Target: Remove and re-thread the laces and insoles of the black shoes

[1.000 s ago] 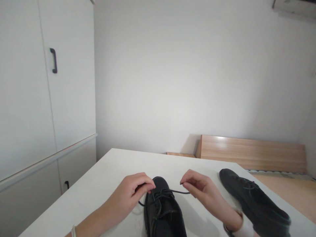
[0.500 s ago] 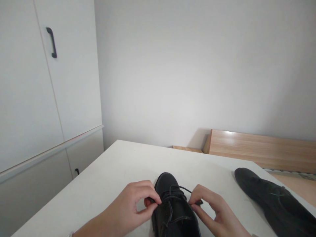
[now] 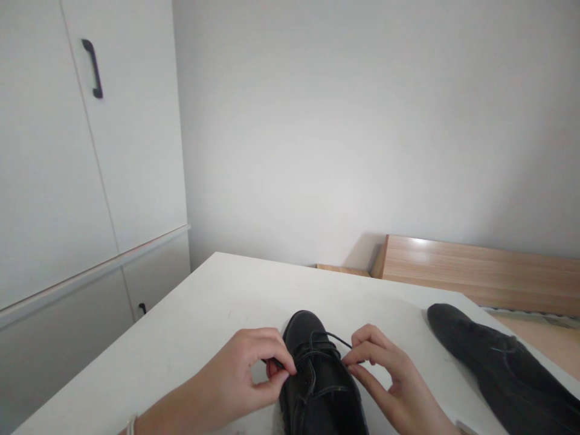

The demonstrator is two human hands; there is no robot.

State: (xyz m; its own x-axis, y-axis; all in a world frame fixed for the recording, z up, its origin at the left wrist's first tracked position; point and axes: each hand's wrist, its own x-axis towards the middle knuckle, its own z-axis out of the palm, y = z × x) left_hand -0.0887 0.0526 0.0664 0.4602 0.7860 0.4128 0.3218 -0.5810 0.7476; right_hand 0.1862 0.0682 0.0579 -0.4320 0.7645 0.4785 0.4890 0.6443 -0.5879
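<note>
A black lace-up shoe (image 3: 328,396) rests on the white table with its toe pointing away from me. My left hand (image 3: 260,368) is at the shoe's left side, thumb and fingertips pinched on a part of the black lace. On the right side, my right hand (image 3: 378,371) pinches another part of the shoelace (image 3: 338,339), which runs in a loose curve from the front eyelets to the fingers. Lace also crosses the shoe's front between the two hands. The shoe's heel end is cut off by the lower edge of the view.
A second black shoe (image 3: 502,368) lies at the right of the white table (image 3: 203,326). Behind the table is a wooden board (image 3: 475,269) against the grey wall. A white cabinet (image 3: 136,151) with dark handles stands at the left.
The view has shifted slightly, so most things sit a little higher. My right hand's fingers have shifted slightly on the lace; both hands keep their pinch beside the shoe.
</note>
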